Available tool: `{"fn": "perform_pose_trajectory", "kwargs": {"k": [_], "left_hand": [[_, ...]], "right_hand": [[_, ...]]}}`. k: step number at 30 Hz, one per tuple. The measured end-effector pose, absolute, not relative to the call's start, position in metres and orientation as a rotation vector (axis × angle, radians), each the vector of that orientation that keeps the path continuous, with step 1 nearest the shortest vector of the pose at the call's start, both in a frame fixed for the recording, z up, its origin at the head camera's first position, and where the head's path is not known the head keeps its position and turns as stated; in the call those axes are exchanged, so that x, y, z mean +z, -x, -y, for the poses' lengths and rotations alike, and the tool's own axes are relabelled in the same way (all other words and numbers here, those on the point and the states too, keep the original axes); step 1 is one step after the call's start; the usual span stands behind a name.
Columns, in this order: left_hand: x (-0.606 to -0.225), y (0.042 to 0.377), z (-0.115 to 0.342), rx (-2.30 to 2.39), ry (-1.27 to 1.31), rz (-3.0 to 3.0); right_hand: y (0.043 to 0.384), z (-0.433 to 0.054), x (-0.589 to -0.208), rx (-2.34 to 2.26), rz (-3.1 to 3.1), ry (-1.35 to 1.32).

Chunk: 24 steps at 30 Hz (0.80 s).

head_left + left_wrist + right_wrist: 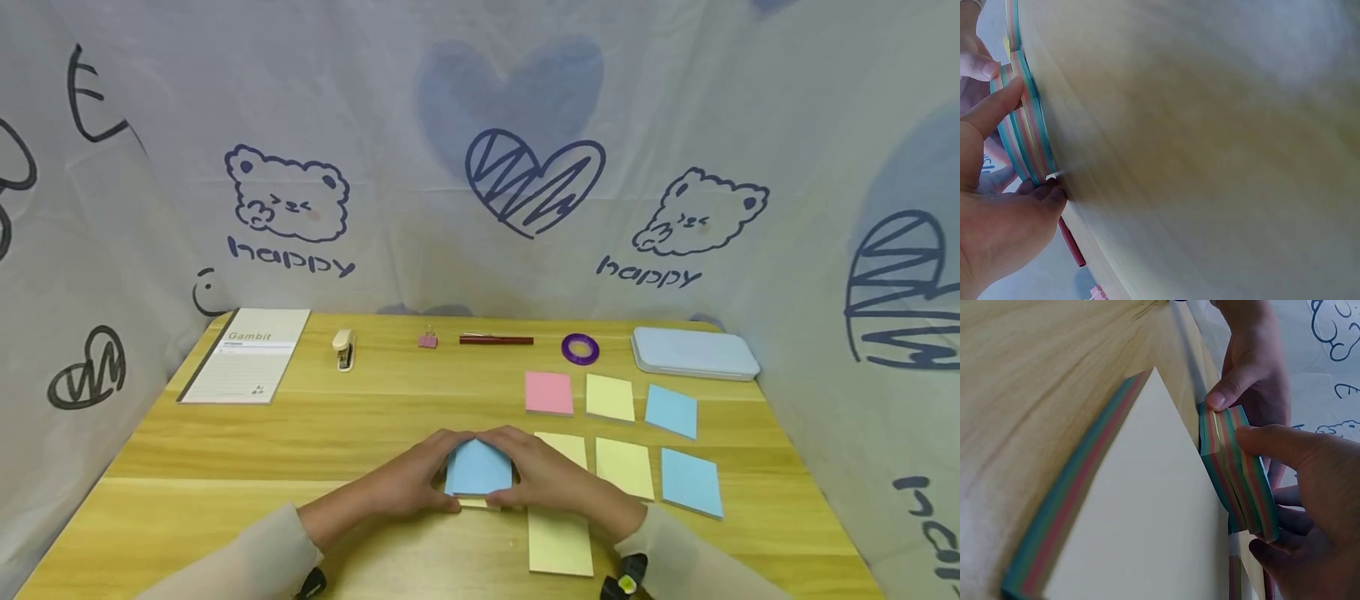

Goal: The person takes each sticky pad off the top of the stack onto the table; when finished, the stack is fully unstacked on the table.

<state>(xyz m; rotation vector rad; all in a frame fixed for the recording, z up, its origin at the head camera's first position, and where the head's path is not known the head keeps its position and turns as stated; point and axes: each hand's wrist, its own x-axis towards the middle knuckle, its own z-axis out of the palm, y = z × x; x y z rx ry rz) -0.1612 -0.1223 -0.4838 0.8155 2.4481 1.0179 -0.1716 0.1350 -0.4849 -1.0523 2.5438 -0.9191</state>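
In the head view, a stack of sticky note pads [482, 468] with a blue top sheet is between my two hands. My left hand [412, 477] grips its left side, thumb at the near edge and fingers at the far edge. On the opposite side my right hand [553, 478] grips it the same way. A pale yellow edge shows beneath the blue. Teal, pink and yellow layers stripe the sides of the stack [1025, 134] in the left wrist view; the pads [1238, 472] sit slightly out of line in the right wrist view.
Right of the hands lie several sticky pads: a pink pad [549, 393], yellow pads [560, 542] and blue pads [692, 483]. Along the back are a notebook [247, 358], stapler [344, 350], binder clip [427, 341], dark red pen [497, 340], purple tape roll [563, 348] and pale blue case [693, 353].
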Motion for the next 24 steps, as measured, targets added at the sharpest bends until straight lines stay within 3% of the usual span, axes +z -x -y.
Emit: {"fn": "perform_pose_trajectory", "kwargs": {"k": [11, 24], "left_hand": [[-0.484, 0.162, 0.120, 0.989, -0.826, -2.472], [-0.484, 0.160, 0.117, 0.958, -0.826, -2.492]], "right_hand": [[0.160, -0.158, -0.474, -0.913, -2.596, 1.025], [0.125, -0.227, -0.472, -0.843, -2.770, 0.951]]}}
